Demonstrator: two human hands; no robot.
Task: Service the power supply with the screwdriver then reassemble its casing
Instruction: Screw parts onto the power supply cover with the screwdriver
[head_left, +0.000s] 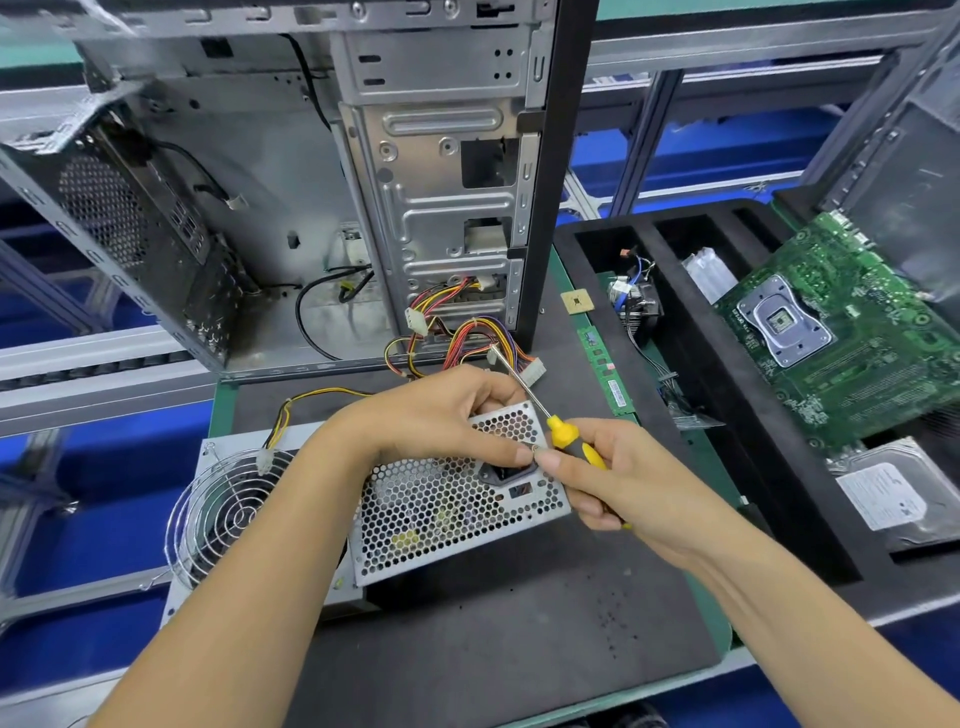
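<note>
Power supply (457, 499) lies under both hands. Left hand (441, 421) pinches a small screw (535, 451). Right hand (618, 478) grips the screwdriver (561, 431), tip pointing away.

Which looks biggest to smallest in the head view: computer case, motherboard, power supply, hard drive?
1. computer case, clearly largest.
2. power supply and motherboard look about alike; the supply is nearer the camera and partly covered by the left hand, so unranked.
3. hard drive, smallest.

Perforated grey power supply (457, 514) lies on mat; yellow-handled screwdriver (566, 436) angled above.
</note>
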